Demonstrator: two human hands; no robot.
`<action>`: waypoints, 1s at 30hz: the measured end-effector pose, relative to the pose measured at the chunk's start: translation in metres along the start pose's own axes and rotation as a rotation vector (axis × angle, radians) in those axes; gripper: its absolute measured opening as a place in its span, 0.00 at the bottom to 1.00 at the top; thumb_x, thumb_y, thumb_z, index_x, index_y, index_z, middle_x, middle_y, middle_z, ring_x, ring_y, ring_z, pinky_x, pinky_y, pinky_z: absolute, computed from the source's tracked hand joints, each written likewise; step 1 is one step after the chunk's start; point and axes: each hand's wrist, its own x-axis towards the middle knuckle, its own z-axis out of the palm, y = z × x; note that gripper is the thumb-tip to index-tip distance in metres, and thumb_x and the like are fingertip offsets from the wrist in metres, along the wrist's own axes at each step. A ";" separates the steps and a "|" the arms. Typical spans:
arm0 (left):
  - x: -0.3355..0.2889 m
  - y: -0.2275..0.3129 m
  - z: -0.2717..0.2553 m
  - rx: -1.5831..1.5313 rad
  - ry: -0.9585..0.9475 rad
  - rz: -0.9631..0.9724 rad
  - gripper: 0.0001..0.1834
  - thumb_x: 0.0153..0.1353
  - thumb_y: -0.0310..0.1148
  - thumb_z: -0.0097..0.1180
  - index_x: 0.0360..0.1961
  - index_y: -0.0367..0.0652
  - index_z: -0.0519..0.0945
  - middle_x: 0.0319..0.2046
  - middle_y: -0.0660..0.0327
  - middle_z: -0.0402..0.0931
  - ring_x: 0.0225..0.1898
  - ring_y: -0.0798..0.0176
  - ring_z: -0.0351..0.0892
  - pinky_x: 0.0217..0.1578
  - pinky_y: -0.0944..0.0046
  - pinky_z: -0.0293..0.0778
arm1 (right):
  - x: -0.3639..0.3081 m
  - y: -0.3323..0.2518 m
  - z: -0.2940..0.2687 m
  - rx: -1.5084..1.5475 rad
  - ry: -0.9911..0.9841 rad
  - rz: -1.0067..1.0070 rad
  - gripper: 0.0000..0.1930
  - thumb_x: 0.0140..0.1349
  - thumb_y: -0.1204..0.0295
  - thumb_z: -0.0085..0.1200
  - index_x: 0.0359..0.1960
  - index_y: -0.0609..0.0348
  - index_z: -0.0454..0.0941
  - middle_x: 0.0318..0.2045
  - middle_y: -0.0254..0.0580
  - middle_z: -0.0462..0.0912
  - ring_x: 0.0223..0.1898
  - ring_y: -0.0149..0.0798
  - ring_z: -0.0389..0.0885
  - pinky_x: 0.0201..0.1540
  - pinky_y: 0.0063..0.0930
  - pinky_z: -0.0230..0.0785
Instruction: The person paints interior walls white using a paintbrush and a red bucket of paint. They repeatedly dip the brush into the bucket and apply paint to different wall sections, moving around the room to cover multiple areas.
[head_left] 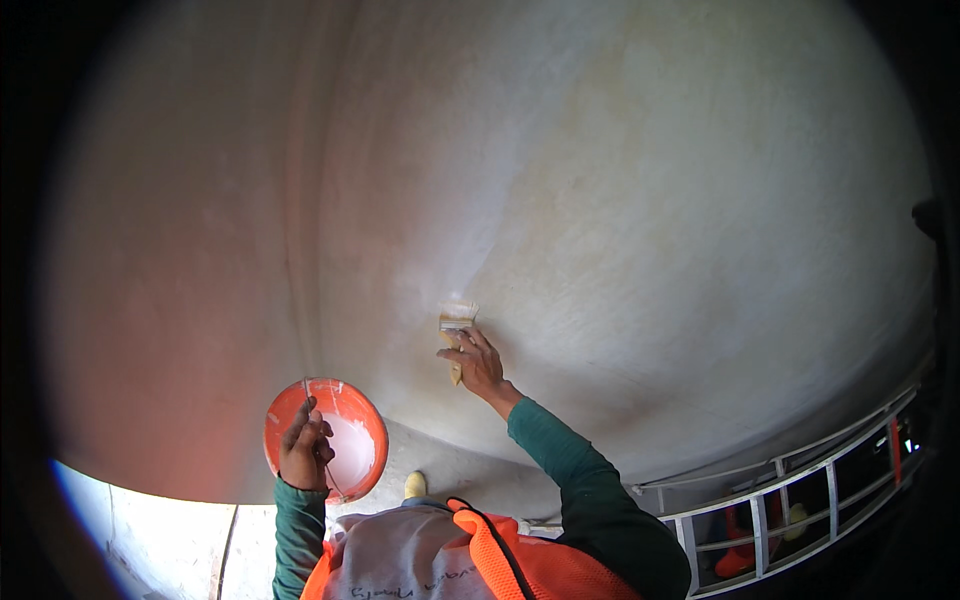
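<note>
My right hand (478,362) grips a flat paintbrush (457,324) by its yellowish handle. The bristles point up and rest against the plastered wall (660,230), where a paler streak runs upward from them. Lower left, my left hand (306,447) is closed round the thin wire handle of an orange bucket (375,430). White paint (351,452) lies inside it, and white smears mark its inner side. The bucket hangs close to the wall's lower part.
A metal ladder (760,530) stands at the lower right, with orange and yellow things behind its rungs. A vertical corner line (305,200) divides the wall on the left. Below me is a grey floor (480,470), with one yellow boot (415,484) showing.
</note>
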 end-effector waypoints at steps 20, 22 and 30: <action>-0.002 0.003 -0.016 0.181 -0.035 -0.019 0.30 0.70 0.37 0.55 0.69 0.32 0.68 0.23 0.70 0.67 0.22 0.75 0.63 0.25 0.73 0.60 | 0.083 -0.037 -0.034 0.069 0.110 -0.054 0.14 0.55 0.76 0.63 0.42 0.40 0.88 0.48 0.39 0.86 0.52 0.49 0.81 0.51 0.42 0.80; 0.001 0.000 -0.020 0.161 -0.074 -0.027 0.32 0.71 0.35 0.54 0.71 0.29 0.66 0.24 0.69 0.67 0.23 0.75 0.63 0.25 0.74 0.59 | 0.153 -0.024 -0.113 -0.027 0.439 -0.121 0.15 0.55 0.78 0.60 0.41 0.43 0.89 0.47 0.42 0.86 0.49 0.49 0.82 0.46 0.41 0.80; 0.001 0.009 -0.015 0.123 -0.101 -0.018 0.31 0.72 0.36 0.53 0.71 0.32 0.67 0.25 0.69 0.66 0.21 0.76 0.58 0.24 0.74 0.56 | 0.120 -0.072 -0.070 -0.170 0.347 -0.184 0.13 0.60 0.71 0.56 0.39 0.39 0.91 0.52 0.43 0.81 0.57 0.52 0.76 0.55 0.48 0.75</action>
